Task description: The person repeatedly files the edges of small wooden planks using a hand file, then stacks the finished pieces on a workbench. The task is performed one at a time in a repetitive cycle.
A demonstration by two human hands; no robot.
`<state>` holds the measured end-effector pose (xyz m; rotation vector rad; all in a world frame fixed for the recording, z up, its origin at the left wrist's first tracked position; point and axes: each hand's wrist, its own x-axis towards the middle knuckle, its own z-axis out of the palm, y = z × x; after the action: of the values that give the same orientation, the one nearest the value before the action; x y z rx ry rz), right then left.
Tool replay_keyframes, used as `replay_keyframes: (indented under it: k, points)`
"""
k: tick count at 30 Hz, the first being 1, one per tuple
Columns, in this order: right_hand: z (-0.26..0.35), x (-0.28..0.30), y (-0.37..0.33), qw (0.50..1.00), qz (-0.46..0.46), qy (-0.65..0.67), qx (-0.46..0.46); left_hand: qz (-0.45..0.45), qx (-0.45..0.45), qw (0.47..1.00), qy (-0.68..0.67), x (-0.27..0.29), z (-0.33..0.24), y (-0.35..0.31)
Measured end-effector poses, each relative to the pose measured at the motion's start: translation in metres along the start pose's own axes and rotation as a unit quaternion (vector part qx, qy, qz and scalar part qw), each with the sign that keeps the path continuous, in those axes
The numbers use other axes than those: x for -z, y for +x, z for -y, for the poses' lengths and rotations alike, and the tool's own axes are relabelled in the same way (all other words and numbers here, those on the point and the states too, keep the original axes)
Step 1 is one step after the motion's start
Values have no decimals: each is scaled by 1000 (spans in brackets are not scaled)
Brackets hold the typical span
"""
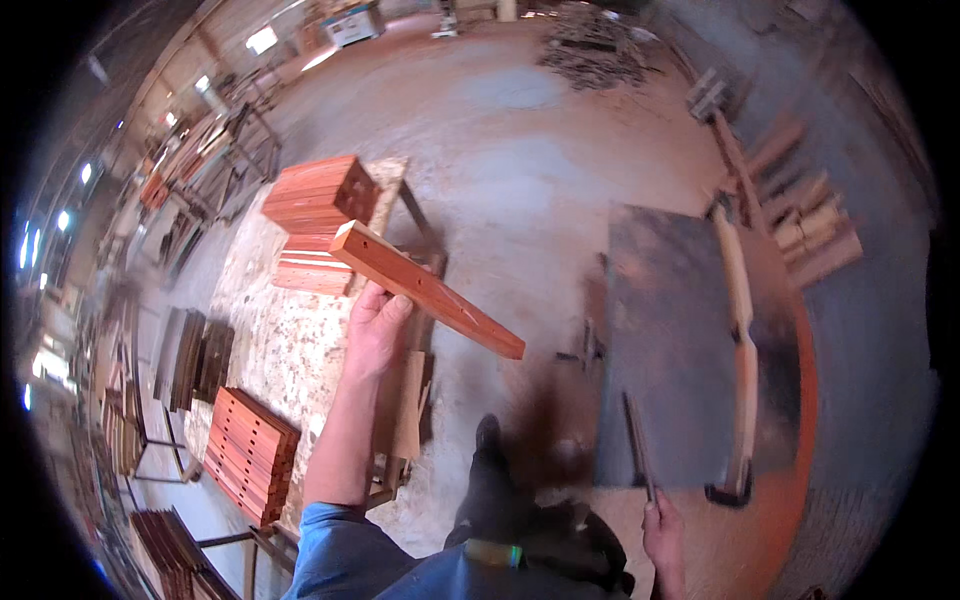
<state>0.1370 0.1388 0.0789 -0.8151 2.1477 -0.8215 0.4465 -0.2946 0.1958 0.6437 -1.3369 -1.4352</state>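
Note:
My left hand [378,328] is closed around a reddish wooden piece [435,292], raised past the right edge of a worn, blotchy worktable [290,345]. The piece is long, with a pale face at its far end and small dark holes. Low on the right, my right hand [662,535] grips the lower end of a long, thin, dark tool [637,440], possibly a file. That tool points away from me and is apart from the wood. A stack of similar red wood [318,192] sits at the table's far end, and another stack [250,455] with rows of slots lies at the near left.
To the right stands a dark flat surface [660,290] with a pale curved wooden strip [743,350] along it. Wood offcuts [815,235] lie beyond it. Dark boards [180,355] stand left of the worktable. A scrap pile [595,45] lies on the far floor.

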Motion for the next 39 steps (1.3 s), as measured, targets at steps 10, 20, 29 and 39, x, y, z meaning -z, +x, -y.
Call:
replay_keyframes:
  k: [10, 20, 29, 39]
  points:
    - [-52, 105, -108, 970, -102, 189, -117, 146, 4, 981, 128, -248, 13, -96]
    - [-51, 110, -92, 867, -102, 464, -151, 472, -387, 728, 312, -394, 159, -197]
    - [-74, 72, -74, 821, -153, 516, -193, 539, -344, 707, 303, -391, 202, -228]
    - [-120, 48, -29, 882, -181, 412, -141, 325, 138, 848, 395, -430, 226, -185]
